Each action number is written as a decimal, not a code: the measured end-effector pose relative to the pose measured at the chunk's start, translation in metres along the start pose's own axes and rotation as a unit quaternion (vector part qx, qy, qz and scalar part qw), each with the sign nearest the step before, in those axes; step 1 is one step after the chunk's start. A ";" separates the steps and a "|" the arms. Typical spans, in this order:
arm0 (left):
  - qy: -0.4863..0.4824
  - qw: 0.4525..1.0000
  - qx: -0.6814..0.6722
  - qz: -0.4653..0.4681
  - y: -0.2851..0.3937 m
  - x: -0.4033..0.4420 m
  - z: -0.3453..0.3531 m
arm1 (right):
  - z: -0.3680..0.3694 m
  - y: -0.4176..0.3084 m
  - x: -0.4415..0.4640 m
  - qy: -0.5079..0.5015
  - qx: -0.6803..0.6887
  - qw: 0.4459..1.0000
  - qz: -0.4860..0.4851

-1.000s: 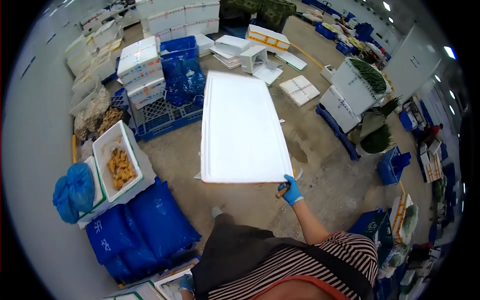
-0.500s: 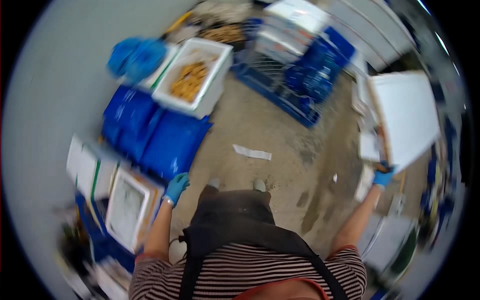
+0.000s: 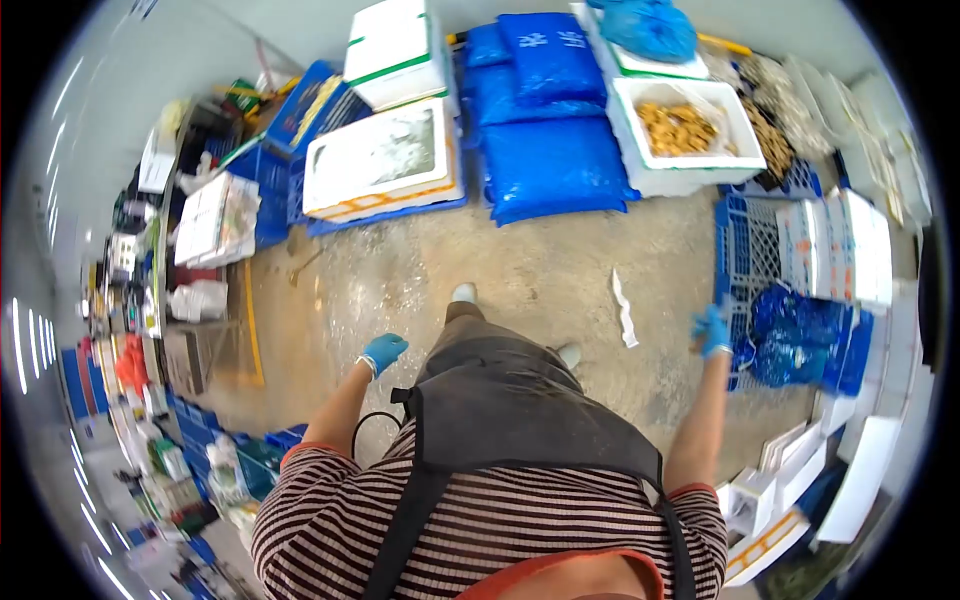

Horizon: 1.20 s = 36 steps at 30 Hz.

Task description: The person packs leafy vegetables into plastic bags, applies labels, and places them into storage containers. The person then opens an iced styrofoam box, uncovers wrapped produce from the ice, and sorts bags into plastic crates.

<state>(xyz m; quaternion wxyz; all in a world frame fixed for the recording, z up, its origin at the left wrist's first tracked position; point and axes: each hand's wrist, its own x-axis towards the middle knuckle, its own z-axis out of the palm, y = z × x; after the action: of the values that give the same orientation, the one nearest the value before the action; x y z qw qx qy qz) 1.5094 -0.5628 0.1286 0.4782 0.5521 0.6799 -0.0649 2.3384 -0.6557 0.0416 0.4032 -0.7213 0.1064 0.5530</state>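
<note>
My left hand (image 3: 384, 352), in a blue glove, hangs over the floor left of the dark apron (image 3: 530, 410). It is open, with loosely curved fingers and nothing in it. On the right, my right hand (image 3: 711, 332), also blue-gloved, is beside the blue pallet (image 3: 750, 235). Motion smears its fingers, and whether it holds anything is unclear. A crumpled white strip (image 3: 624, 308) lies on the floor between the apron and that hand. Beyond it stands a white foam box of ginger (image 3: 683, 130), right of stacked blue bags (image 3: 553, 165).
An open foam box (image 3: 380, 160) with pale contents stands at the upper left, near a closed white box (image 3: 395, 55). White boxes (image 3: 850, 245) and blue plastic wrap (image 3: 790, 335) are on the right pallet. Foam pieces (image 3: 775, 490) lie lower right.
The view has turned left. The large white panel has left my right hand, and the brown item seen there earlier cannot be made out. My left hand has moved away from the blue bags.
</note>
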 end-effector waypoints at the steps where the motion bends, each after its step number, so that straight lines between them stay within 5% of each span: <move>1: 0.001 0.999 -0.031 -0.026 -0.001 -0.013 -0.003 | 0.088 0.019 -0.013 -0.062 -0.040 0.997 0.021; 2: 0.000 0.997 -0.066 -0.029 -0.010 -0.021 -0.003 | 0.139 0.048 0.039 -0.191 -0.133 0.970 0.077; 4: -0.005 0.991 -0.134 -0.031 -0.043 -0.027 -0.005 | 0.315 0.054 -0.109 -0.178 -0.237 0.955 -0.022; 9: 0.046 0.942 -0.325 -0.075 -0.167 -0.009 -0.030 | 0.553 0.130 -0.136 -0.317 -0.368 0.870 -0.082; 13: 0.198 0.826 -0.489 -0.197 -0.282 -0.040 -0.049 | 0.651 0.168 -0.139 -0.293 -0.450 0.843 0.016; 15: 0.211 0.757 -0.565 -0.253 -0.333 -0.059 -0.059 | 0.690 0.171 -0.140 -0.288 -0.447 0.847 0.014; 18: 0.164 0.722 -0.569 -0.356 -0.377 -0.065 -0.072 | 0.738 0.150 -0.162 -0.302 -0.440 0.845 -0.023; 24: 0.177 0.769 -0.554 -0.265 -0.341 0.023 -0.150 | 0.843 0.075 -0.122 -0.250 -0.486 0.829 -0.119; 30: 0.154 0.842 -0.485 -0.178 -0.264 0.128 -0.265 | 1.051 -0.038 -0.093 -0.211 -0.424 0.828 -0.301; 32: 0.135 0.863 -0.450 -0.189 -0.259 0.162 -0.290 | 1.128 -0.078 0.002 -0.194 -0.457 0.751 -0.435; 34: 0.132 0.905 -0.372 -0.160 -0.283 0.206 -0.292 | 1.195 -0.114 -0.025 -0.178 -0.434 0.790 -0.395; 35: 0.121 0.918 -0.345 -0.155 -0.287 0.227 -0.307 | 1.224 -0.135 -0.024 -0.104 -0.608 0.588 -0.523; 36: 0.107 0.928 -0.322 -0.152 -0.287 0.248 -0.319 | 1.246 -0.157 -0.006 -0.026 -0.729 0.327 -0.600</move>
<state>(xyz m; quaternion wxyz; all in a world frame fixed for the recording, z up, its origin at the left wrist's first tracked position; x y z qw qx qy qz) 1.1079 -0.3045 -0.0065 0.5392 0.2623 0.7869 0.1455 1.5433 0.3168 0.0409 -0.0595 -0.5795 -0.8120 0.0353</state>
